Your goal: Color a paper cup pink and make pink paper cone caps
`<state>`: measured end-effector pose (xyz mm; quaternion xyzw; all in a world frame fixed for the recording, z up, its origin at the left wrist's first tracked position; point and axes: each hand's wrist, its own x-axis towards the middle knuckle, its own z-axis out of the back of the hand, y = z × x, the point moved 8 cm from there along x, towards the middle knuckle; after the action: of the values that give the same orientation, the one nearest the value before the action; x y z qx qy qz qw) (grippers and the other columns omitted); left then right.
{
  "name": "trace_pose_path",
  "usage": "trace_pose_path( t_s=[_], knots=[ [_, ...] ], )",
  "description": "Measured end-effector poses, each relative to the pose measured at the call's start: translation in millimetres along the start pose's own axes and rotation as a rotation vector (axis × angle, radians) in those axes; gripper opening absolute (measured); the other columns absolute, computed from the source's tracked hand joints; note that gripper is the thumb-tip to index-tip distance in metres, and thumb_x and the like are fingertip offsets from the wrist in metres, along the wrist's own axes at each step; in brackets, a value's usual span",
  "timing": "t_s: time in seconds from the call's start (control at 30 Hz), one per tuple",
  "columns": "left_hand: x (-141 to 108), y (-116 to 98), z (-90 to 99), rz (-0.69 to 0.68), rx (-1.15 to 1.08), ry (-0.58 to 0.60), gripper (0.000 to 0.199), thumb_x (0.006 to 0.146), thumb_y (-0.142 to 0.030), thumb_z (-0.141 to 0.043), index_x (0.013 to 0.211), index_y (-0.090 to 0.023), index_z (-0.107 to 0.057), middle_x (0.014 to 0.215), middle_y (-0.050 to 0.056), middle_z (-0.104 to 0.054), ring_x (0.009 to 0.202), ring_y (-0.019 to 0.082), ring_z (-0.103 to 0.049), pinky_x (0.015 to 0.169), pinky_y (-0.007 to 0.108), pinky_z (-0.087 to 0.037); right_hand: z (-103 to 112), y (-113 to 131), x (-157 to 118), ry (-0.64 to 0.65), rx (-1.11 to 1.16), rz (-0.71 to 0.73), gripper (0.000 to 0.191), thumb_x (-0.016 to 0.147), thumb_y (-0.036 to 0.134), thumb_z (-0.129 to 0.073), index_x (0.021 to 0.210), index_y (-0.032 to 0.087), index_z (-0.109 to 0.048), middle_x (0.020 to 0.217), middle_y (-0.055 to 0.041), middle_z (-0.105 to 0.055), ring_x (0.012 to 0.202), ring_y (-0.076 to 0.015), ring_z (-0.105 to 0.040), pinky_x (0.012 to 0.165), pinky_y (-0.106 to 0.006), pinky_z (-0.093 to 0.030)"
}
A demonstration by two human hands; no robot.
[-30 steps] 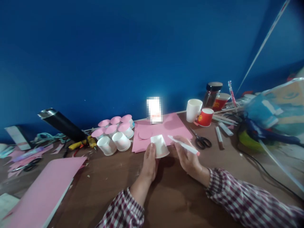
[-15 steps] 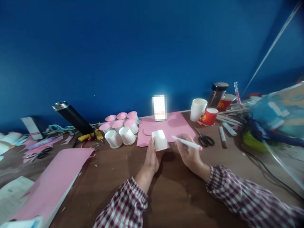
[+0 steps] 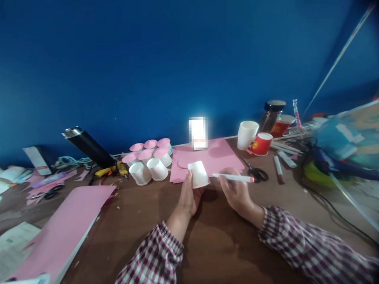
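Leaning, 1 inverted white cup [image 3: 199, 174] sits in the left hand [image 3: 188, 195].

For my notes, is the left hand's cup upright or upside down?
Upside down: the white cup has its closed, narrower end up, wider rim below.

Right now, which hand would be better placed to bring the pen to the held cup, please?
Probably the right hand: it holds the pen, narrow end toward the white cup, while the left hand supports the cup.
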<state>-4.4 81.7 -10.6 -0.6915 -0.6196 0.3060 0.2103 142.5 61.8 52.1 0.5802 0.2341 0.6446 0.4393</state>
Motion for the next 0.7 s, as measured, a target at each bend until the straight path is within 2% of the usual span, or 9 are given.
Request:
trace_pose_path(
  t_s=[0.33, 0.5, 0.7],
  knots=[
    [-0.2, 1.6, -1.1, 0.017, 0.001, 0.038, 0.041, 0.088, -0.049, -0.055, 0.106, -0.013, -0.064, 0.094, 0.009, -0.070, 0.084, 0.020, -0.065, 0.082, 0.036, -0.054, -2.8, -3.2, -5.0, 0.005, 0.074, 0.000, 0.007, 0.092, 0.026, -0.055, 0.096, 0.021, -0.057, 0.088, -0.0046, -0.066, 0.079, -0.0181, -0.065, 0.071, -0.030, -0.055],
    [0.7, 1.1, -1.5, 0.007, 0.023, 0.037, 0.042, 0.085, -0.051, -0.059, 0.104, -0.014, -0.065, 0.093, 0.008, -0.069, 0.082, 0.020, -0.065, 0.080, 0.035, -0.054, -3.7, -11.6, -6.9, 0.006, 0.074, -0.032, 0.010, 0.091, 0.030, -0.057, 0.097, 0.021, -0.058, 0.087, -0.0049, -0.065, 0.076, -0.0182, -0.064, 0.070, -0.031, -0.054],
    [-0.2, 0.2, -3.6, 0.008, 0.017, 0.030, 0.040, 0.085, -0.050, -0.060, 0.102, -0.014, -0.066, 0.091, 0.007, -0.069, 0.079, 0.018, -0.064, 0.076, 0.032, -0.055, -6.3, -17.2, -9.6, 0.025, 0.099, -0.074, 0.012, 0.091, 0.032, -0.057, 0.097, 0.022, -0.058, 0.084, -0.0042, -0.064, 0.071, -0.0173, -0.063, 0.061, -0.028, -0.054]
  ],
)
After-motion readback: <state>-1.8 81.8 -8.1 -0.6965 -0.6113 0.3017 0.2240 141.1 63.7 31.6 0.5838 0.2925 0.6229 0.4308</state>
